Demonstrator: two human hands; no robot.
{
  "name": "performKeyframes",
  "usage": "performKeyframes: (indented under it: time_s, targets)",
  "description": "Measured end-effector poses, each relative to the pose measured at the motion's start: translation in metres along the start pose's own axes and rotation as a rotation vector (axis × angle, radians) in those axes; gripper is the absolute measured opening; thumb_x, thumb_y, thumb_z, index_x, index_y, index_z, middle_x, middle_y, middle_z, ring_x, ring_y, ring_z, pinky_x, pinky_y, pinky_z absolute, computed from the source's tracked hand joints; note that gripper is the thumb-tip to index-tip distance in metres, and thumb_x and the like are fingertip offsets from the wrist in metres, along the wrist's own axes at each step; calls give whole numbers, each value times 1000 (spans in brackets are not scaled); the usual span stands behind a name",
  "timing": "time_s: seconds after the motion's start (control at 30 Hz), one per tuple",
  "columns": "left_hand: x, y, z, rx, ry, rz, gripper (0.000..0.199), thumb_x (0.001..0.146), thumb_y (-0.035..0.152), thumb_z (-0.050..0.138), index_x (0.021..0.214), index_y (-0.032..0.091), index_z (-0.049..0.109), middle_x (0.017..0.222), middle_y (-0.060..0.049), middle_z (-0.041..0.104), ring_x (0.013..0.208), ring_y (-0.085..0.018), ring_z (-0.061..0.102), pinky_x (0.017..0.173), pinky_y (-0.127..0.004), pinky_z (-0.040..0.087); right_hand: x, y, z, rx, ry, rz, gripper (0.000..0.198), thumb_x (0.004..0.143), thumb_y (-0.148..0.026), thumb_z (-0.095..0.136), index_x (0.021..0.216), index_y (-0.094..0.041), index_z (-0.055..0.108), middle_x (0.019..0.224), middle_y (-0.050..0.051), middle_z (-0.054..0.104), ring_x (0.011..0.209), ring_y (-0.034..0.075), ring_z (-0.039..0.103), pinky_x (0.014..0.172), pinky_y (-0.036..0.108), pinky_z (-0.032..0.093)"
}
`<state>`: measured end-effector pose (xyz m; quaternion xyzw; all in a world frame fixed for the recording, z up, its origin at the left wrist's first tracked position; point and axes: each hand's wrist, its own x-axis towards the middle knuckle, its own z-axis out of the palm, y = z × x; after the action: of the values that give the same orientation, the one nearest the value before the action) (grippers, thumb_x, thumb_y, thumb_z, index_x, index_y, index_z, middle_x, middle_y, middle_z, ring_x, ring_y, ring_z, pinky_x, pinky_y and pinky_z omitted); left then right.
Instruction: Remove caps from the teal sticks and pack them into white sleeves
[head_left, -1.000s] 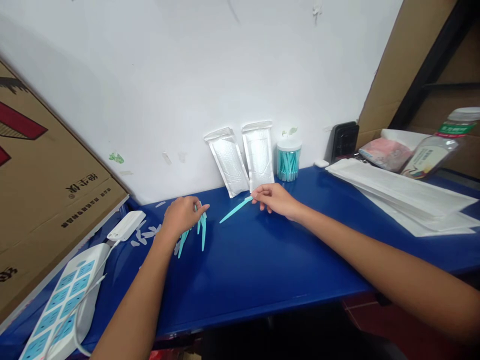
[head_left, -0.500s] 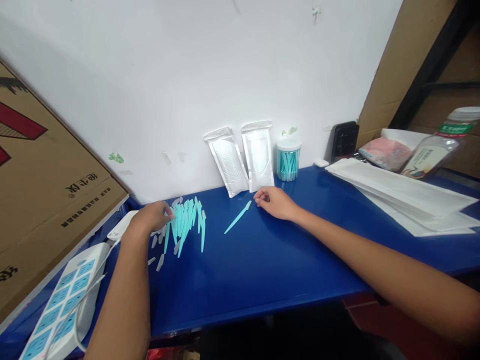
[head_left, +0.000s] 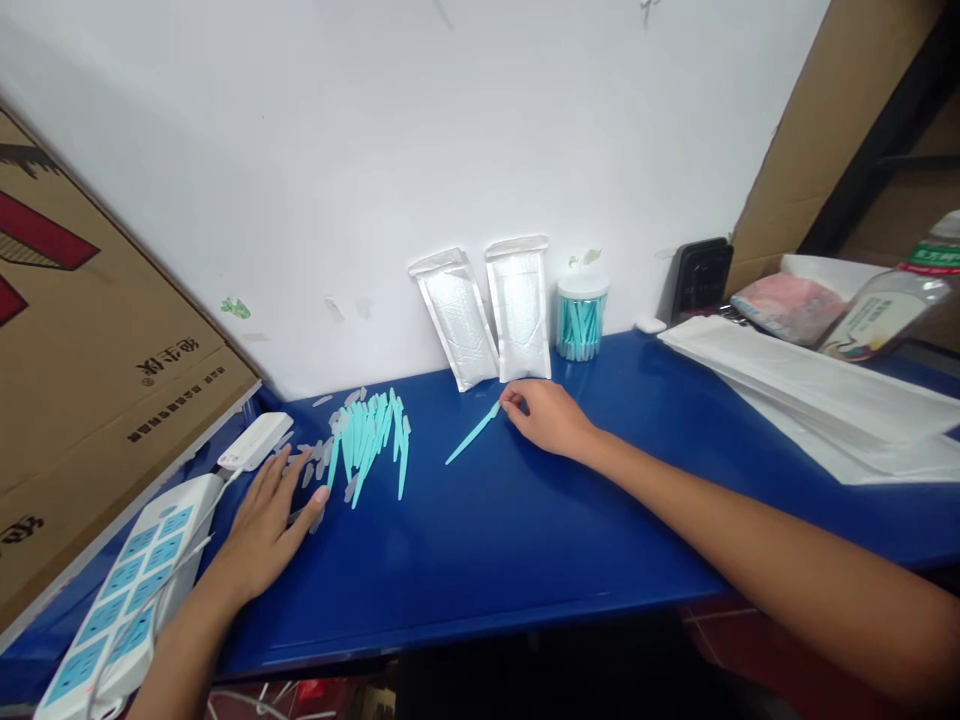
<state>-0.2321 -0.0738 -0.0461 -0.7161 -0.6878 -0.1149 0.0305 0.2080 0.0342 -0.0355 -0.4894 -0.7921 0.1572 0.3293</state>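
A single teal eyebrow razor [head_left: 472, 440] lies slanted on the blue table, and the closed fingertips of my right hand [head_left: 546, 415] pinch its upper end. My left hand [head_left: 266, 520] rests palm down with fingers spread, beside small translucent blade caps [head_left: 321, 455]. Its thumb reaches close to a loose pile of teal eyebrow razors [head_left: 367, 435]. Some caps are partly covered by the left fingers. Behind the right hand, a clear jar [head_left: 580, 320] with a white lid holds more razors upright.
Two silvery bubble mailers [head_left: 519, 310] lean on the wall. At left are a power strip [head_left: 124, 600], a white adapter [head_left: 256, 440] and a cardboard box [head_left: 97, 330]. White envelopes [head_left: 817, 385] and a plastic bottle [head_left: 889, 300] lie at right on the blue table [head_left: 480, 550].
My left hand has moved from the pile toward me and left, and its fingers have spread. My right fingertips have closed in on the single razor's upper end.
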Motion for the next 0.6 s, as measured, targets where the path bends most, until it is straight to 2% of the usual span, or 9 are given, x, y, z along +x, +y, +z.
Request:
performKeyframes:
  time_s: [0.07, 0.13, 0.23, 0.3, 0.43, 0.5, 0.6]
  targets:
    - [-9, -6, 7, 4, -24, -20, 76, 100, 63, 39, 166, 27, 27, 176, -10, 12, 161, -36, 10, 127, -60, 18, -2, -4, 0, 0, 6, -37, 14, 93, -17, 59, 92, -22, 73, 91, 5, 76, 83, 22, 69, 72, 31, 46]
    - [-10, -7, 9, -4, -32, -13, 74, 102, 61, 38, 167, 28, 24, 176, -10, 12, 161, -35, 9, 128, -60, 18, -3, -9, 1, 5, 3, -68, 15, 94, -17, 59, 94, -22, 73, 91, 5, 76, 83, 21, 68, 72, 30, 45]
    - [-5, 3, 4, -27, -4, 13, 71, 104, 57, 36, 166, 27, 24, 174, -11, 18, 161, -35, 13, 127, -60, 20, -5, -14, 3, 14, -2, -89, 15, 93, -17, 59, 93, -21, 73, 89, 4, 75, 79, 20, 66, 69, 29, 45]
    - [-2, 15, -1, -37, 60, 65, 67, 102, 57, 41, 161, 25, 35, 171, -12, 27, 159, -36, 19, 127, -59, 23, -5, -14, 4, 18, -1, -93, 14, 93, -17, 59, 92, -21, 73, 89, 4, 75, 77, 19, 66, 69, 29, 44]
    - [-2, 40, -6, -43, 233, 268, 39, 96, 54, 59, 123, 26, 68, 151, -10, 52, 148, -36, 39, 124, -55, 30, -5, -12, 3, 23, 5, -88, 14, 93, -17, 59, 92, -21, 73, 88, 4, 74, 77, 18, 65, 69, 28, 44]
    - [-2, 47, -5, -34, 271, 294, 30, 97, 51, 59, 108, 26, 72, 141, -10, 58, 141, -35, 46, 120, -57, 34, -5, -10, 3, 23, 6, -84, 14, 93, -16, 59, 91, -20, 72, 87, 4, 74, 76, 18, 65, 68, 27, 43]
    - [0, 51, -1, -25, 298, 281, 28, 100, 46, 56, 101, 24, 73, 131, -11, 62, 132, -33, 52, 114, -56, 38, -6, -10, 3, 27, 4, -88, 14, 93, -16, 59, 90, -20, 72, 87, 3, 74, 77, 17, 65, 69, 27, 44]
